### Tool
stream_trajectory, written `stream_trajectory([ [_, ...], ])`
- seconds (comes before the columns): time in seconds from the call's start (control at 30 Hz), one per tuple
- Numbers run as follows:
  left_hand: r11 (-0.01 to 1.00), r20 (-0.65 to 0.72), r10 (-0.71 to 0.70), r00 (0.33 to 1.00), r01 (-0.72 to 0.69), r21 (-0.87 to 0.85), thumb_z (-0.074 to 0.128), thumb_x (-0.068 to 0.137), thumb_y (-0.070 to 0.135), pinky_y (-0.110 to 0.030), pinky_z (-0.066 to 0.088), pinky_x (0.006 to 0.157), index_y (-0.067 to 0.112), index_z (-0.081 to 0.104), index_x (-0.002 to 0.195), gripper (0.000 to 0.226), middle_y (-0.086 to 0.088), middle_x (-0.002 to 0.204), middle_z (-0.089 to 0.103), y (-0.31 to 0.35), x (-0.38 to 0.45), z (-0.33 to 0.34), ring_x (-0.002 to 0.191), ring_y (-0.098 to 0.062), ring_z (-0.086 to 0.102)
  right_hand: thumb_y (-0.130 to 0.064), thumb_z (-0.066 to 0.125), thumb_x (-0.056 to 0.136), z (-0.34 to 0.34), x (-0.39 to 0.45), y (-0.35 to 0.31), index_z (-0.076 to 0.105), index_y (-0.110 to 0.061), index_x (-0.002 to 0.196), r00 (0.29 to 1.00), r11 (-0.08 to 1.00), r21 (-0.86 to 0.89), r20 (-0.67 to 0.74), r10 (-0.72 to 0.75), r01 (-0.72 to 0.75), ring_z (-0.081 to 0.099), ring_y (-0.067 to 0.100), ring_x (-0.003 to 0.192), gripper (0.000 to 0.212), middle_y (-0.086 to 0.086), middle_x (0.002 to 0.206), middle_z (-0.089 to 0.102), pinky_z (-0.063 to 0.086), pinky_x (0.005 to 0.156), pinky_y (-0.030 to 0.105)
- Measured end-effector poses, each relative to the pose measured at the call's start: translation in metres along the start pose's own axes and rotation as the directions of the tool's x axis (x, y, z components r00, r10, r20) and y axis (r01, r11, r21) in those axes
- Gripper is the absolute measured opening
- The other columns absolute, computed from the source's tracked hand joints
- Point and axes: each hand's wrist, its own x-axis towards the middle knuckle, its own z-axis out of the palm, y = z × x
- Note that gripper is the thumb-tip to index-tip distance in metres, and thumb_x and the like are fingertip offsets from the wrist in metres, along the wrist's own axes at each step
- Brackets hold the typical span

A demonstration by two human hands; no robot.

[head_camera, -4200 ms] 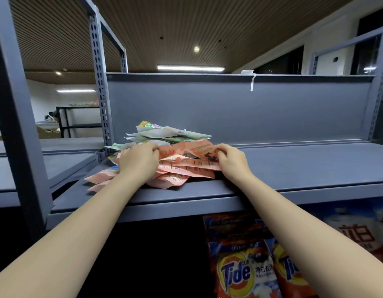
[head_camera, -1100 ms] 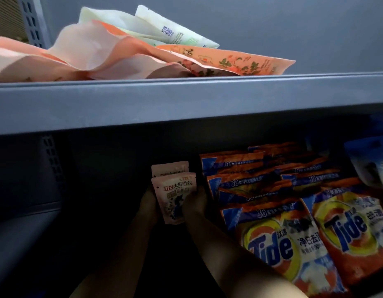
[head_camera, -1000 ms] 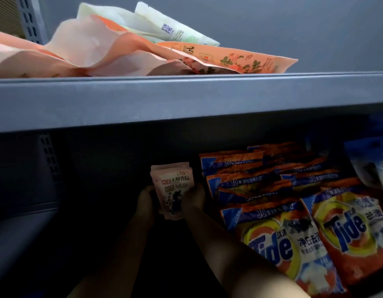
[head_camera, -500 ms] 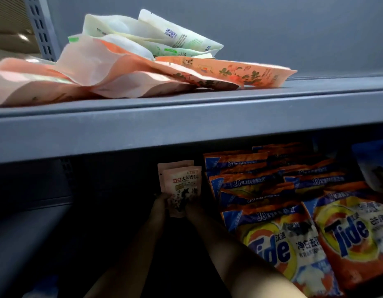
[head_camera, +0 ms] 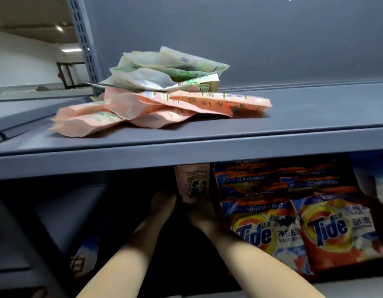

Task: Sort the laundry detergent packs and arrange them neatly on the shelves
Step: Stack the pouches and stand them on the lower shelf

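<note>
Both hands reach into the dark lower shelf, left hand (head_camera: 162, 203) and right hand (head_camera: 200, 209) flanking an upright pink pouch (head_camera: 192, 182); shadow hides the fingers, so whether they grip it is unclear. Tide packs (head_camera: 272, 229) stand just right; the upper shelf edge (head_camera: 272, 149) cuts off the pouch's top.

Left hand (head_camera: 162, 204) and right hand (head_camera: 200, 211) reach forward (forearms bare).

Ceiling lights (head_camera: 59, 29) brighten upper shelf (head_camera: 293, 117); below lies dim, blurred shadow.

Glossy plastic detergent packs (head_camera: 270, 231) below a matt grey metal shelf (head_camera: 207, 151).
</note>
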Motion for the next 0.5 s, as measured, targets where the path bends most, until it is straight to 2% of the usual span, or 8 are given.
stream_trajectory([
  [0.1,0.995,-0.046,0.038,0.998,-0.033,0.098,0.03,0.103,0.025,-0.029,0.032,0.1,0.012,0.048,0.135,0.039,-0.012,0.141,0.047,0.005,-0.03,-0.023,0.13,-0.026,0.043,-0.023,0.041,0.1,-0.024,-0.025,-0.015,0.035,-0.01,0.144,0.997,0.991,-0.122,0.059,-0.047,0.054,0.037,0.026,0.134,0.046,0.014,0.146,0.039,0.031,0.109,0.031],
  [0.17,0.993,-0.053,0.016,0.998,-0.01,0.118,0.036,0.102,0.025,-0.028,0.036,0.094,0.01,0.054,0.129,0.036,-0.014,0.135,0.053,0.013,-0.058,-0.039,0.124,-0.029,0.049,-0.024,0.046,0.097,-0.043,-0.043,-0.03,0.041,-0.014,0.139,0.989,0.974,-0.177,0.06,-0.134,0.142,0.034,0.028,0.135,0.043,0.011,0.145,0.039,0.031,0.111,0.036],
  [0.23,0.987,-0.06,0.025,0.998,-0.015,0.16,0.041,0.099,0.025,-0.027,0.04,0.089,0.007,0.059,0.122,0.034,-0.015,0.127,0.058,0.02,-0.079,-0.056,0.117,-0.03,0.054,-0.025,0.047,0.094,-0.063,-0.062,-0.044,0.046,-0.019,0.134,0.978,0.946,-0.259,0.122,-0.166,0.193,0.035,0.03,0.134,0.041,0.009,0.142,0.041,0.037,0.107,0.04],
  [0.3,0.969,-0.037,0.038,0.999,-0.028,0.245,0.038,0.1,0.027,-0.029,0.038,0.097,0.013,0.055,0.131,0.037,-0.012,0.137,0.052,0.03,-0.104,-0.073,0.125,-0.028,0.048,-0.027,0.046,0.092,-0.086,-0.083,-0.061,0.05,-0.023,0.129,0.967,0.895,-0.372,0.149,-0.207,0.248,0.043,0.03,0.128,0.038,0.007,0.138,0.046,0.043,0.101,0.04],
  [0.37,0.976,-0.054,0.096,0.994,-0.083,0.199,0.042,0.098,0.026,-0.029,0.037,0.102,0.015,0.056,0.129,0.036,-0.012,0.137,0.052,0.04,-0.129,-0.09,0.125,-0.026,0.049,-0.03,0.045,0.089,-0.109,-0.103,-0.072,0.054,-0.024,0.122,0.956,0.866,-0.406,0.14,-0.257,0.292,0.052,0.029,0.119,0.035,0.007,0.129,0.053,0.046,0.094,0.037],
  [0.43,0.987,-0.117,0.115,0.986,-0.101,0.122,0.051,0.088,0.029,-0.031,0.048,0.089,0.012,0.067,0.101,0.027,-0.013,0.109,0.067,0.051,-0.155,-0.109,0.101,-0.028,0.061,-0.035,0.045,0.085,-0.13,-0.127,-0.08,0.059,-0.022,0.11,0.928,0.842,-0.391,0.135,-0.348,0.372,0.059,0.029,0.104,0.031,0.006,0.113,0.062,0.048,0.081,0.032],
  [0.5,0.975,-0.141,0.209,0.968,-0.194,0.112,0.052,0.081,0.035,-0.032,0.051,0.077,0.018,0.063,0.08,0.021,0.002,0.085,0.068,0.065,-0.181,-0.13,0.082,-0.019,0.063,-0.04,0.047,0.083,-0.149,-0.151,-0.089,0.063,-0.02,0.094,0.875,0.799,-0.379,0.064,-0.48,0.466,0.063,0.024,0.09,0.028,0.001,0.094,0.068,0.047,0.068,0.029],
])
